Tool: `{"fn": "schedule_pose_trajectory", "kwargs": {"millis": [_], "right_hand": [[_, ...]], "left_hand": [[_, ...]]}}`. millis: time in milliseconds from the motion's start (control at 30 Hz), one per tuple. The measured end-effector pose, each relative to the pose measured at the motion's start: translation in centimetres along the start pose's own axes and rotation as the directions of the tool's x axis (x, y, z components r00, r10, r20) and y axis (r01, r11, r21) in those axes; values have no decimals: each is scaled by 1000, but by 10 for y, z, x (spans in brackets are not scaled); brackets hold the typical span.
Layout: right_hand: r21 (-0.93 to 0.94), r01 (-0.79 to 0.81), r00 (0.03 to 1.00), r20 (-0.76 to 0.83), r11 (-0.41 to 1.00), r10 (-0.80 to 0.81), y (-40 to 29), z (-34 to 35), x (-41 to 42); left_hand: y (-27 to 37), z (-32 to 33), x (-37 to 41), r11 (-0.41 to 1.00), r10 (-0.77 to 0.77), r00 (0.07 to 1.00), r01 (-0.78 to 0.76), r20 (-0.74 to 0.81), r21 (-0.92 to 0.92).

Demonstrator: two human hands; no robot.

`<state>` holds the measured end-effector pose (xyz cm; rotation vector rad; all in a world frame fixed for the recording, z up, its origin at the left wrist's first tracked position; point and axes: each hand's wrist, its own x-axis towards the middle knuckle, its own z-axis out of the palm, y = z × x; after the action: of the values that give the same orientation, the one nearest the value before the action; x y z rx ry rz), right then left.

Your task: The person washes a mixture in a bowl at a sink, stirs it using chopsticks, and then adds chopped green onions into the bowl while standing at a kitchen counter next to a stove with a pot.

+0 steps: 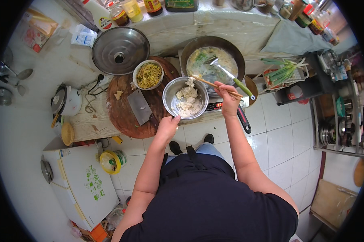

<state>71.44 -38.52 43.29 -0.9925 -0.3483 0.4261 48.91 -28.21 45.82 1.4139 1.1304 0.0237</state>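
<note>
My left hand [167, 126] grips the near rim of a metal bowl [167, 101]. Inside it lies lumpy, pale dough [188, 103], some of it piled up toward the far rim. Wooden chopsticks [212, 84] are in my right hand [229, 98], their tips at the dough by the bowl's far edge. Just beyond stands a dark wok [190, 45] of cloudy soup [200, 65] with greens and yellow bits. A slotted turner [226, 71] with a green handle rests in the wok, its handle over the right rim.
A cleaver [139, 106] and a bowl of shredded vegetables [148, 75] lie on the round wooden chopping board [118, 118]. A metal lid [121, 50] leans behind it. Under the wok is an induction cooker [214, 106]; the wok handle [244, 119] juts toward me. Scallions [283, 71] sit in a basket at right.
</note>
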Motion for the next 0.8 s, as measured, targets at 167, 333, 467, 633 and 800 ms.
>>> {"fn": "schedule_pose_trajectory", "kwargs": {"millis": [167,333,467,633,800], "right_hand": [[-504,418,901,338,756,-273,7,-12,7],[-589,292,956,200,754,-214,20,-26,15],[-573,198,976,41,795,-214,33,-42,24],[-589,234,971,107,773,-212,23,-33,19],[-508,234,963,1,829,-271,-14,-19,13]], "left_hand": [[0,3,0,999,27,999,-26,-24,47],[1,-5,5,992,25,998,-17,-65,123],[-5,-3,8,997,-3,999,7,-53,81],[-4,-3,6,996,-10,999,14,-45,92],[-4,-3,6,998,22,999,-21,-23,51]]}}
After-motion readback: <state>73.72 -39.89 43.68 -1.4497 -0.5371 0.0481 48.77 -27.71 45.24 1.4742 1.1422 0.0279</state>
